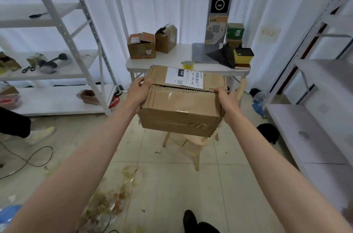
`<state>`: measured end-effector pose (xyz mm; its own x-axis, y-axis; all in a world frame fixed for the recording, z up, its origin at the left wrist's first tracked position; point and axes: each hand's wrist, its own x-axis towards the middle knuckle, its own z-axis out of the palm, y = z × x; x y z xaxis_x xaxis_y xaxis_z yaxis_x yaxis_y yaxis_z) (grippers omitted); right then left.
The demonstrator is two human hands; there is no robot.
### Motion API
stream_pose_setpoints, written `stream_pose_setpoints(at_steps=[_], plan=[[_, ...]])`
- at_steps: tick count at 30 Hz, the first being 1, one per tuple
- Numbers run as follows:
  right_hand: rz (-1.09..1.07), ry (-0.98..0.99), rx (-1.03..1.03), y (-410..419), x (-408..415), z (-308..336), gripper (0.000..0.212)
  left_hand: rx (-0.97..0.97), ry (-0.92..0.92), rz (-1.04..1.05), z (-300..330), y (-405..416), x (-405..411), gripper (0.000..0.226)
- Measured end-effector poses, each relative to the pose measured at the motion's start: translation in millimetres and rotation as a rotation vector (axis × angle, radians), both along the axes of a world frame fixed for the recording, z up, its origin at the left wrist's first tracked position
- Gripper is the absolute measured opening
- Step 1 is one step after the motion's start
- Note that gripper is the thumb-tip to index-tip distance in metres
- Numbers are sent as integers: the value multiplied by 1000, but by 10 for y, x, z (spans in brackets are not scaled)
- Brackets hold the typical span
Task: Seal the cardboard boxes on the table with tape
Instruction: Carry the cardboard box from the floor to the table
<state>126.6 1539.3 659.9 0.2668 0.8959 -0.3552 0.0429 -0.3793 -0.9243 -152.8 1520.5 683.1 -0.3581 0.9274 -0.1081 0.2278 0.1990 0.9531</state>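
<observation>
Standing between the person and the white table point(152, 61) is a pale wooden stool point(193, 145); above it, the left hand point(138, 92) and right hand point(227, 102) grip opposite ends of a corrugated cardboard box point(181, 106) bearing one white label point(184, 78). Two more worn brown boxes point(142, 45) and one yellow tape roll point(188, 64) sit on the table.

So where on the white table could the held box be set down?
Bare tabletop lies between the two brown boxes on the left and the grey mat, behind the tape roll. The right end is crowded with small boxes.
</observation>
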Motion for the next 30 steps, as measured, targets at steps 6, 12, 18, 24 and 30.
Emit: stream_pose_setpoints(at_steps=[6,12,18,24,30], plan=[[69,16,13,1016,-177,143,59,13,-15,76,-27,821,-161,51],[107,18,-20,1852,-615,52,51,-18,-69,136,-181,1463,-580,50],[144,1,-19,2665,-1291,-196,51,-51,-95,174,-403,2224,-1264,48],[126,-40,-33,3465,-2102,-303,55,-79,-54,165,-507,3048,-2088,51],[76,-25,-74,4057,-2551,-340,48,-64,6,93,-521,3869,-2608,50]])
